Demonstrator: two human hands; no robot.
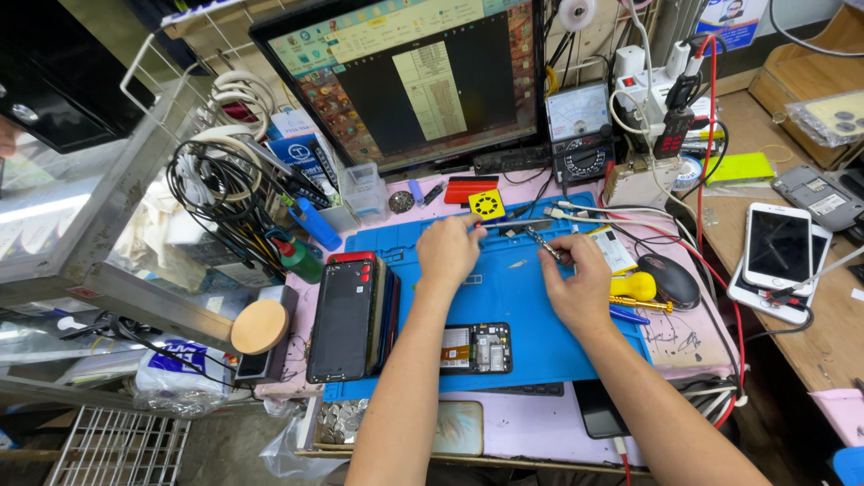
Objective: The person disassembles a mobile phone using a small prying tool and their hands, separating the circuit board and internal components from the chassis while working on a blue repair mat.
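My left hand (447, 249) rests on the far part of the blue silicone work mat (504, 297), fingers curled in and pinching the near end of a thin grey metal tool (520, 224) whose long axis runs left to right along the mat's far edge. My right hand (579, 286) sits just to its right, a little nearer to me, fingers closed narrowly around slim metal tweezers (543, 243); their tips slant up and to the left, toward the gap between my two hands. Whatever small part they meet on is too tiny for me to make out.

The opened black phone with its circuit board exposed (477, 348) lies nearer to me than both hands, between my forearms, its long axis left to right. It is apart from both hands, somewhat closer to the left forearm. A stack of dark phones with a red-edged one on top (346, 317) stands on the mat's left edge, long axes running near to far. A yellow-handled screwdriver (637, 290) lies just right of my right hand.
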